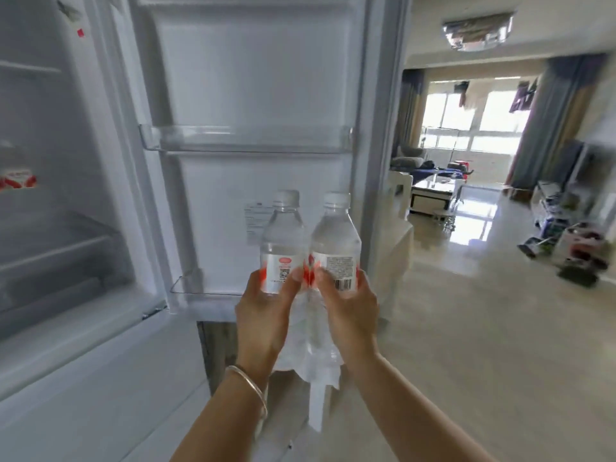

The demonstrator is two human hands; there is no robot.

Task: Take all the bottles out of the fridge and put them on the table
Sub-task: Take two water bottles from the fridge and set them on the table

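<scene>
Two clear water bottles with white caps and red-and-white labels are held upright side by side in front of the open fridge door (253, 78). My left hand (263, 315) grips the left bottle (282, 238) around its label. My right hand (350, 311) grips the right bottle (335, 238) the same way. Both bottles sit just above and in front of the door's lower shelf (200, 291). At the left edge, inside the fridge compartment, a blurred bottle with a red-and-white label (15, 175) is partly visible.
The upper door shelf (246, 140) holds nothing. Glass shelves (56, 248) cross the fridge interior at left. Right of the door a tiled floor (483, 345) leads into a living room with a white low table (433, 195) and scattered items (576, 258).
</scene>
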